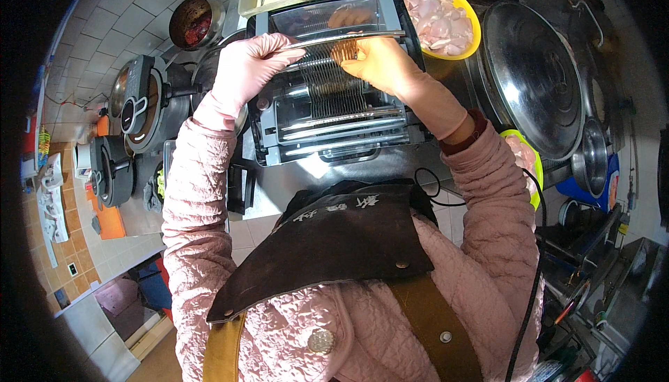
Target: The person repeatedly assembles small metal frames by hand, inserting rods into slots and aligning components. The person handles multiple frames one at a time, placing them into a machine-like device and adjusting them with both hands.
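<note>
Two gloved hands work at one grey and black machine [341, 118], which stands near the front edge of the steel bench [279, 190]. One packed row of thin blades [327, 93] fills the machine's middle; they are too fine and close to count. One slim metal bar [334, 38] crosses above the far part of that row.

The left hand [254, 65] has its thumb and fingers drawn close together at the bar's left part; whether they pinch the bar or only touch it cannot be told. The right hand [380, 65] is bent over the bar's right half, fingers curled down beside one brown, ridged patch [344, 51]; its fingertips are partly hidden, so its hold cannot be told either.

Toward the bench's far edge, one pale tub [275, 7] stands behind the machine. One yellow bowl [472, 26], heaped with too many pieces of raw pale meat [435, 23] to count, sits just beside the machine's far right corner. To the right there is one large round metal lid [533, 79], and one yellow-green bowl [536, 166] is partly hidden by the right sleeve [481, 187]. One metal pot [217, 19] with dark red contents stands at the far left.
</note>
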The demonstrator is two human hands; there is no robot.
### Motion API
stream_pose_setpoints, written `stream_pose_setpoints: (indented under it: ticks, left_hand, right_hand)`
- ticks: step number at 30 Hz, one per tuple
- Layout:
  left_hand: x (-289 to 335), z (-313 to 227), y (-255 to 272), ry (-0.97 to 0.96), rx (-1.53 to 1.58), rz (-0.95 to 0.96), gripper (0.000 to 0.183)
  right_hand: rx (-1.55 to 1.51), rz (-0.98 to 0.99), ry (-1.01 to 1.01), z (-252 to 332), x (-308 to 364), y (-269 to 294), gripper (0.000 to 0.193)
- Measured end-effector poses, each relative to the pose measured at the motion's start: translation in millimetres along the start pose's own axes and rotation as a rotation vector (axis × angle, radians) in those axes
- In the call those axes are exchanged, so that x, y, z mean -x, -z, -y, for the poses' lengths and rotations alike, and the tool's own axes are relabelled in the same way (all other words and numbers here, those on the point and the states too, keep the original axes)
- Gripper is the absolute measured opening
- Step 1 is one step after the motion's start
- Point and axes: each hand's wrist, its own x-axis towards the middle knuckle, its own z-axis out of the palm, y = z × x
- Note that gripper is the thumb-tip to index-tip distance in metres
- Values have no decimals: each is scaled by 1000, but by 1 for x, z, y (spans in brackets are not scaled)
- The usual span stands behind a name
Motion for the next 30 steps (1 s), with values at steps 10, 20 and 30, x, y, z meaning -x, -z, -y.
stream_pose_setpoints:
  ticks: [10, 20, 30]
  left_hand:
    - [1, -2, 1, -23, -6, 7, 29]
    - [5, -20, 3, 26, -58, 29, 22]
    - [3, -14, 2, 48, -20, 40, 21]
  right_hand:
    - [68, 14, 11, 12, 5, 9, 47]
    - [163, 47, -17, 19, 4, 12, 47]
    - [188, -9, 60, 14, 5, 9, 44]
